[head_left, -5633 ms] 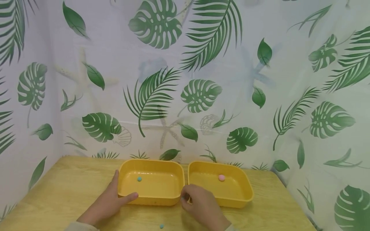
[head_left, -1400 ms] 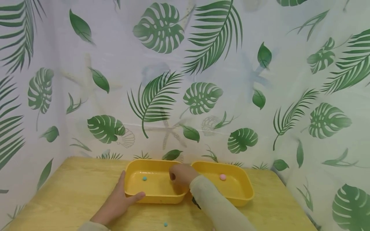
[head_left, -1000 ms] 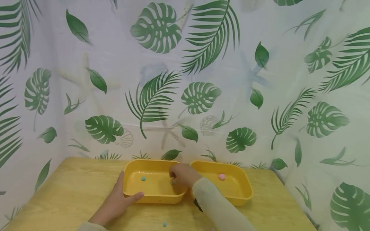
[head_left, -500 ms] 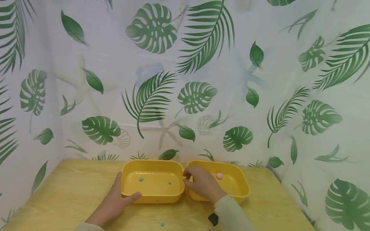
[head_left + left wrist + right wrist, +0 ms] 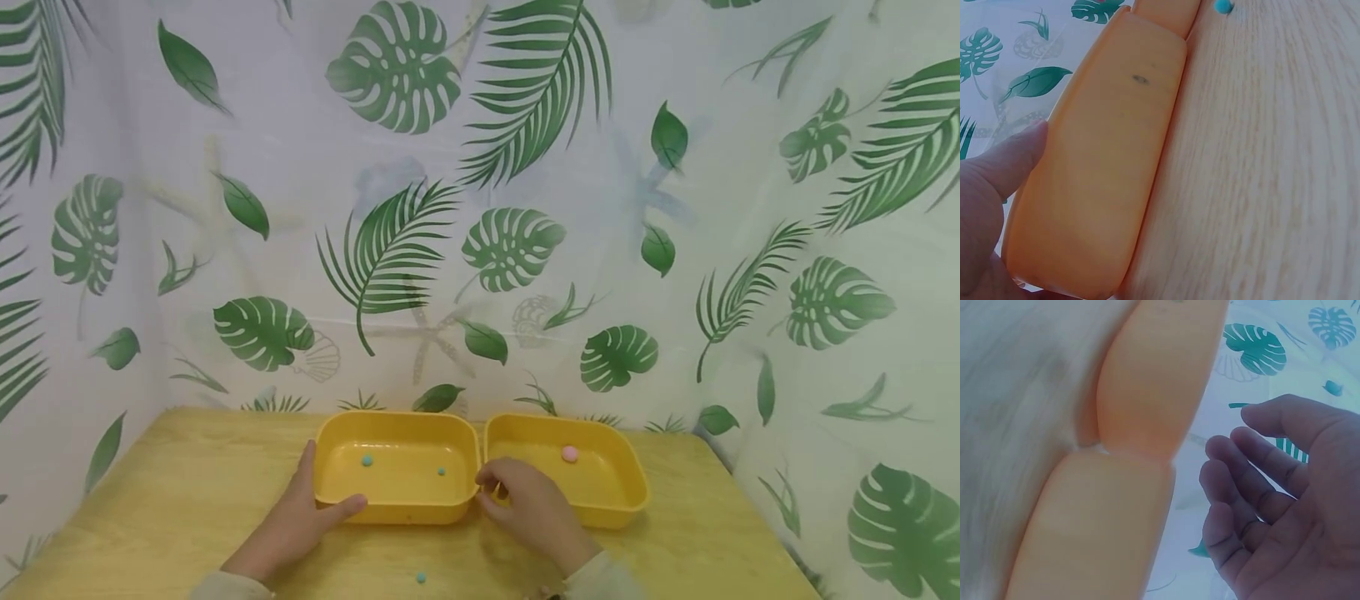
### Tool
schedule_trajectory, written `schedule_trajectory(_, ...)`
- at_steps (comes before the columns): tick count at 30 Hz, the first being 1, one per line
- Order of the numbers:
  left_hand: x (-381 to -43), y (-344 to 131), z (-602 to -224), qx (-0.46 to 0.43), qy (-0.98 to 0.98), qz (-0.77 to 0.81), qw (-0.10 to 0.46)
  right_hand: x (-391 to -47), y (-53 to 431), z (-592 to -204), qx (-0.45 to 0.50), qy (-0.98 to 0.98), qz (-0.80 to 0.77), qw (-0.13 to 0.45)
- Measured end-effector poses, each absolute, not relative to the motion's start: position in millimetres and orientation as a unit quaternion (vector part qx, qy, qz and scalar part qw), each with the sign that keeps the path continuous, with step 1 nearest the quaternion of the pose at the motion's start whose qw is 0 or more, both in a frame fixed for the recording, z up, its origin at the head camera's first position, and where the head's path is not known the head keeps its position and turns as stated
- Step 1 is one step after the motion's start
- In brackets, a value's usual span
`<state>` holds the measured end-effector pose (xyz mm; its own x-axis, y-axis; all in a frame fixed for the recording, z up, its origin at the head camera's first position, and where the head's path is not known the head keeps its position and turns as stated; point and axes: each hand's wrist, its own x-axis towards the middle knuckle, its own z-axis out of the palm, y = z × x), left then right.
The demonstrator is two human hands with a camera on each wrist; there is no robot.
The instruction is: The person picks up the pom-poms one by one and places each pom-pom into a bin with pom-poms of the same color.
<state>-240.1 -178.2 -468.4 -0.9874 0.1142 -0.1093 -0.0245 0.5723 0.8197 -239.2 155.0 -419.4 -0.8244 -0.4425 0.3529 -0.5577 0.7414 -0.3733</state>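
Note:
Two yellow plastic trays stand side by side on the table. My left hand (image 5: 292, 517) holds the left tray (image 5: 397, 514) at its left end, thumb over the front rim and fingers along the side. Inside that tray lie a blue-green ball (image 5: 367, 461) and a smaller blue-green ball (image 5: 441, 472). My right hand (image 5: 536, 510) hovers where the two trays meet, overlapping the near left corner of the right tray (image 5: 626, 504). The right wrist view shows its fingers loosely bent with nothing between them. A pink ball (image 5: 570, 454) sits in the right tray.
On the wooden table (image 5: 225, 467), in front of the left tray, lies another small blue-green ball (image 5: 421, 577). A dark object (image 5: 553, 597) shows partly at the bottom edge by the right sleeve. Leaf-patterned sheeting (image 5: 420, 250) rises behind the table and at both sides.
My right hand has let go of the smaller blue-green ball inside the left tray, then drawn back right and toward me. The left hand has stayed on the tray's end.

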Motion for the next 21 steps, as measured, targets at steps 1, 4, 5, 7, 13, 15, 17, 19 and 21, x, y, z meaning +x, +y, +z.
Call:
schedule_trajectory(1, -241, -179, -468, 0.025, 0.884, 0.460, 0.075, -239, 154, -420, 0.269, -0.924, 0.243, 0.119)
schedule_trajectory(4, -242, -179, -470, 0.023, 0.886, 0.457, 0.075, -239, 152, -423, 0.265, -0.923, 0.257, 0.110)
schedule_trajectory(5, -242, -179, -470, 0.024, 0.886, 0.457, 0.075, -239, 152, -424, 0.265, -0.922, 0.260, 0.107)
schedule_trajectory(7, -243, -178, -471, 0.028, 0.886, 0.456, 0.074, -238, 152, -426, 0.266, -0.921, 0.263, 0.104)
schedule_trajectory(13, -242, -179, -472, 0.028, 0.886, 0.456, 0.077, -237, 149, -434, 0.297, -0.917, 0.252, 0.087)
schedule_trajectory(15, -241, -179, -472, 0.028, 0.888, 0.453, 0.077, -236, 147, -434, 0.305, -0.915, 0.249, 0.083)
schedule_trajectory(17, -242, -179, -472, 0.027, 0.889, 0.451, 0.078, -236, 146, -434, 0.307, -0.916, 0.245, 0.083)
schedule_trajectory(19, -243, -178, -471, 0.025, 0.889, 0.449, 0.080, -235, 146, -432, 0.306, -0.918, 0.239, 0.083)
schedule_trajectory(21, -244, -177, -471, 0.022, 0.890, 0.449, 0.082, -234, 145, -431, 0.303, -0.920, 0.237, 0.073)
